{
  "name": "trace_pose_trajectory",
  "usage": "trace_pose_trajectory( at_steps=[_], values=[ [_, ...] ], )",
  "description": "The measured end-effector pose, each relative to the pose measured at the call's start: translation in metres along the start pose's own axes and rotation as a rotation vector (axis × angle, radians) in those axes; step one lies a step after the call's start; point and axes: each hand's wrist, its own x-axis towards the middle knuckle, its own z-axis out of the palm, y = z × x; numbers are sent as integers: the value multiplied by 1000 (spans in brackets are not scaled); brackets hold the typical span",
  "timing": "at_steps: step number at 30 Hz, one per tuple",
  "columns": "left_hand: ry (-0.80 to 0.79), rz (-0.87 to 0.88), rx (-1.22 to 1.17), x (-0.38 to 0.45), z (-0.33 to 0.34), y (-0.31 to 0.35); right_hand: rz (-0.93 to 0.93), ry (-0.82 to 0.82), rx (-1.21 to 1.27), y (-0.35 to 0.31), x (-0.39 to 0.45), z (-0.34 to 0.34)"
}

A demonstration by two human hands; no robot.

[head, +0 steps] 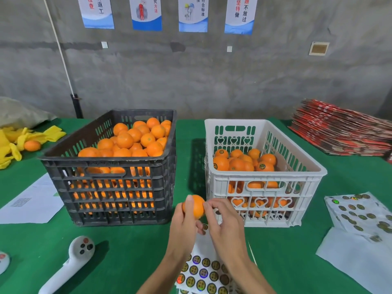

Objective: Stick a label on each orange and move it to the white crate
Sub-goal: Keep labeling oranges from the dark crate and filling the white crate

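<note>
Orange (194, 206) gripped by left hand (184, 227); right hand (225, 223) fingertips touching; label hidden.

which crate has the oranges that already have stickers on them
The white crate on the right: several oranges on top of its pile show dark round labels. The oranges in the fuller black crate on the left show none.
</note>
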Motion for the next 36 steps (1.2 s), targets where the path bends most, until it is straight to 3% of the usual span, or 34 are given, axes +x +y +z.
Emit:
trace_pose_trajectory(
  at_steps=[4, 7, 11, 14, 18, 22, 25, 28, 29, 31, 34, 36],
  values=[
    [2, -6, -50, 10, 11, 40, -136, 5, -67, -18, 14, -8],
    [-125, 29, -86, 20, 26, 74, -179, 39, -171, -20, 32, -20],
    [-303, 144, 35, 29, 47, 103, -27, 91, -182, -19, 78, -46],
    [-352, 166, 33, 35, 54, 117, 29, 121, -287, -9, 106, -60],
    [-293, 231, 11, 44, 32, 122, 9, 158, -384, 9, 121, -73],
    [-243, 364, 175, 47, -7, 125, -52, 184, -410, 20, 127, -68],
    [-96, 523, 286, 62, -41, 135, -157, 170, -381, 13, 129, -52],
    [181, 689, 564, 98, -86, 149, -323, 136, -328, 5, 128, -32],
    [245, 662, 692, 115, -102, 156, -377, 132, -314, 3, 127, -24],
    [258, 448, 960, 149, -129, 169, -467, 127, -300, -1, 124, -11],
    [30, 58, 1276, 183, -150, 180, -511, 101, -278, -7, 119, 1],
    [-102, -60, 1415, 193, -150, 183, -509, 77, -257, -8, 117, 6]
  ],
)
